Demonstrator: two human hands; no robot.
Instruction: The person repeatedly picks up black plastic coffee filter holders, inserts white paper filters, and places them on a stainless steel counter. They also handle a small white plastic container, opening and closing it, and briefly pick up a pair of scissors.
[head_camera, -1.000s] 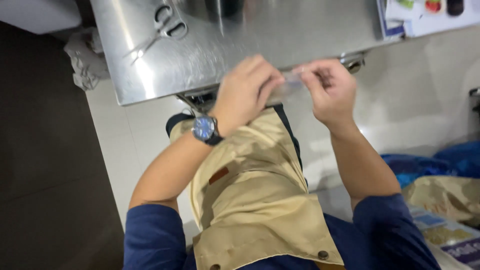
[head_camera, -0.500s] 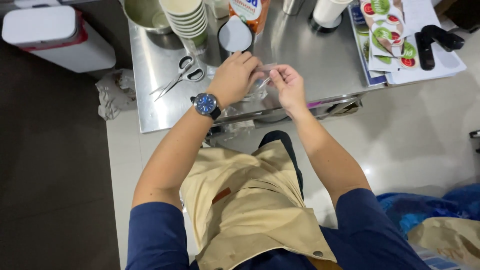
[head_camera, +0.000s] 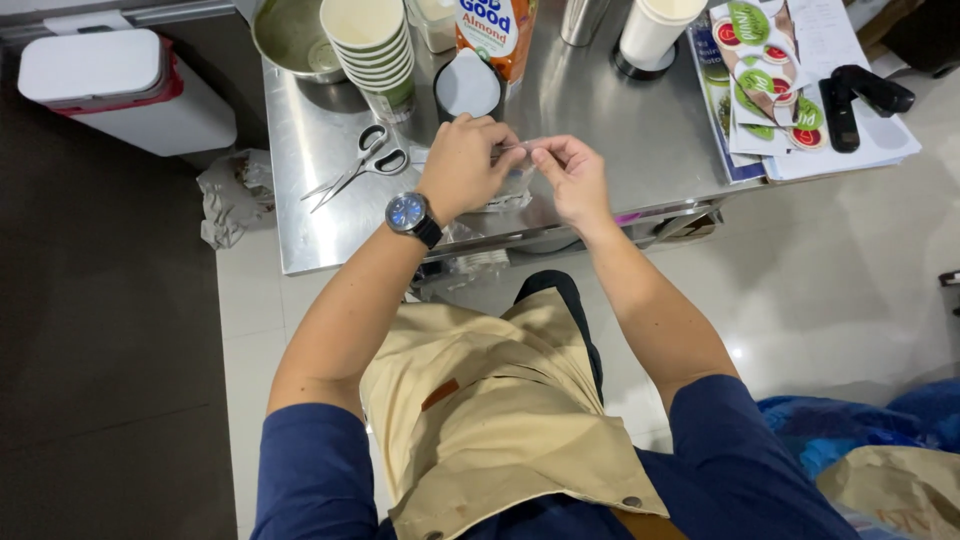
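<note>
Hands unmoved: left hand (head_camera: 462, 165), right hand (head_camera: 570, 180) pinching clear plastic bag (head_camera: 516, 182).

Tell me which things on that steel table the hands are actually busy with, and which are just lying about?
In use:
left hand and right hand, pinching between them a small clear plastic bag

Lying about:
scissors
stack of paper cups
metal bowl
carton
round lid
white cup
leaflets
</note>
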